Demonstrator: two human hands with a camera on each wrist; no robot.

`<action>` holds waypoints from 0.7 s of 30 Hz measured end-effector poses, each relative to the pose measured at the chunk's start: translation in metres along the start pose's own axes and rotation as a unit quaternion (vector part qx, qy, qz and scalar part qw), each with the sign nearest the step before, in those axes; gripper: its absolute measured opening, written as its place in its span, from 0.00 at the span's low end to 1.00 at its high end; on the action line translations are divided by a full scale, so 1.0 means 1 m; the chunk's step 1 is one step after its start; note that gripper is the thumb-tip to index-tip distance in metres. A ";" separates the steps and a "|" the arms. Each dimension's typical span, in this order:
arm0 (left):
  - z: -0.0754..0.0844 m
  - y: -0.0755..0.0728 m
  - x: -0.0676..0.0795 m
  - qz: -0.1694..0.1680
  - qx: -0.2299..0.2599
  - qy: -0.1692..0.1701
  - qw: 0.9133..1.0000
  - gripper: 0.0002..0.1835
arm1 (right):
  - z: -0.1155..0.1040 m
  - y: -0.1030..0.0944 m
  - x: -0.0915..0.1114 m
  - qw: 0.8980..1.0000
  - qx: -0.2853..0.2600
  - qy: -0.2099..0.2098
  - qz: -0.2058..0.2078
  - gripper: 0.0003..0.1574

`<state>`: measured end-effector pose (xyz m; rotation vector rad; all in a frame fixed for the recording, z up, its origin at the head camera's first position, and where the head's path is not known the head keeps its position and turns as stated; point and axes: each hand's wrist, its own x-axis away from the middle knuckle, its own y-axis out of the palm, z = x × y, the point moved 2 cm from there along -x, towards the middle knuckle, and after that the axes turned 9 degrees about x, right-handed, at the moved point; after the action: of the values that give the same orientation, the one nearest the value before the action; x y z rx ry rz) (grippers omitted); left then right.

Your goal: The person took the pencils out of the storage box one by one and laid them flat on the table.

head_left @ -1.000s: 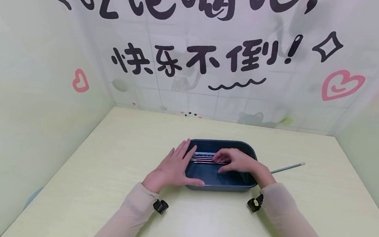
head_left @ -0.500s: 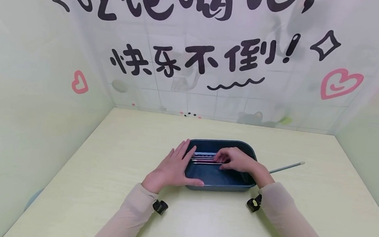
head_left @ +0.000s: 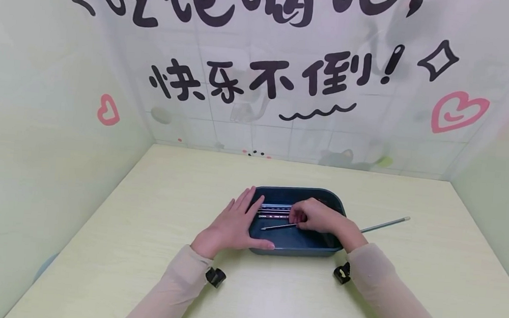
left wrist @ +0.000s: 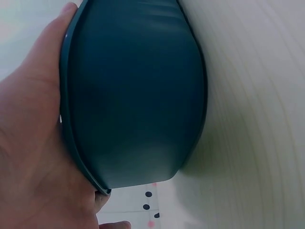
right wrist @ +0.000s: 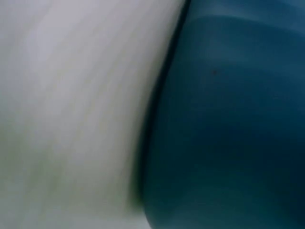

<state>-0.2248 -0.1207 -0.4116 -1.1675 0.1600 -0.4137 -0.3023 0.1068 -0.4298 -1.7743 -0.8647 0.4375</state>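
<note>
A dark blue rectangular tray (head_left: 305, 253) with raised walls stands on the table. Several pencils (head_left: 274, 211) lie side by side along its far half. My left hand (head_left: 232, 226) rests with spread, straight fingers over the tray's left rim; in the left wrist view the palm lies against the tray's rim (left wrist: 66, 95). Inside the tray, my right hand (head_left: 319, 216) pinches one pencil (head_left: 278, 226) between thumb and fingers. That pencil slants away from the row, its tip toward the left wall. The right wrist view shows only the tray's outer wall (right wrist: 224, 129), blurred.
A single grey-green pencil (head_left: 387, 224) lies on the table just right of the tray, partly hidden behind the right forearm. Printed walls enclose the pale wooden table (head_left: 267, 298) at the back and both sides.
My right hand has pinched a pencil from the row's near side and drawn it slightly toward me, so it now lies at an angle. The left hand stays put.
</note>
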 end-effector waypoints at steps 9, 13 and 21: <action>0.003 -0.003 -0.005 -0.003 -0.009 0.003 1.000 0.65 | -0.002 -0.008 0.008 0.999 -0.018 -0.032 0.014 0.08; 0.002 -0.002 -0.002 0.002 -0.003 0.002 1.000 0.65 | -0.008 -0.008 0.009 0.999 -0.022 -0.042 0.018 0.09; 0.001 0.003 0.001 0.007 0.003 0.000 1.000 0.65 | -0.019 -0.013 0.022 0.998 -0.002 -0.041 0.044 0.09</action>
<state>-0.2229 -0.1190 -0.4136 -1.1600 0.1669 -0.4008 -0.2796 0.1131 -0.4079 -1.8135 -0.8468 0.5701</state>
